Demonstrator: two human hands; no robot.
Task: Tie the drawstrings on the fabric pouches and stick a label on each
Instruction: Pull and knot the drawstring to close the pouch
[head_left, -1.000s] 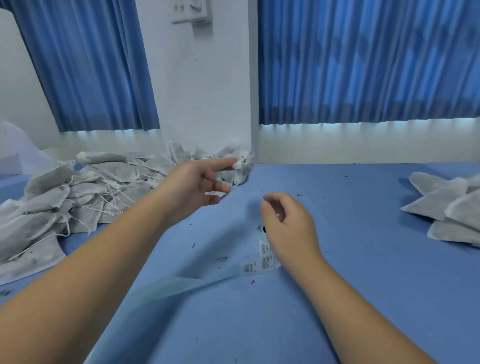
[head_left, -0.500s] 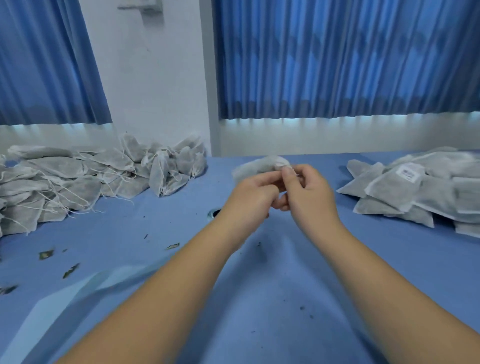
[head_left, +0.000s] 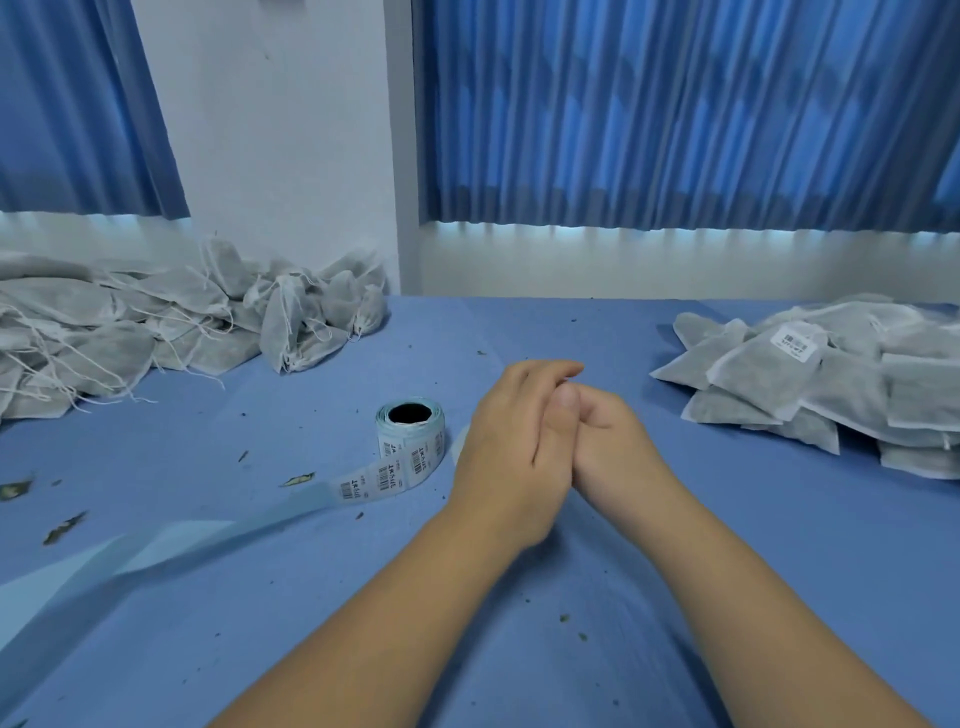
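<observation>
My left hand (head_left: 511, 441) covers my right hand (head_left: 618, 447), so I cannot tell whether the fingers grasp a pouch. Untied pouches (head_left: 130, 332) lie at 10 o'clock. Labelled pouches (head_left: 831, 384) lie at 2 o'clock, cut off by the frame, and the label roll (head_left: 410, 431) is at 9 o'clock.

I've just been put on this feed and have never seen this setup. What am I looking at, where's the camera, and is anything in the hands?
There is no machine here: a person works with bare hands, and the one camera sits on their head, looking forward and down. The left hand and right hand are pressed together over the blue table. Anything they hold is hidden between them, so I cannot tell. Left of the hands stands a roll of barcode labels, its strip trailing toward the near left. At far left lies a heap of grey pouches with loose strings. At right is a stack of pouches, one showing a label. Leaf scraps dot the table.
</observation>
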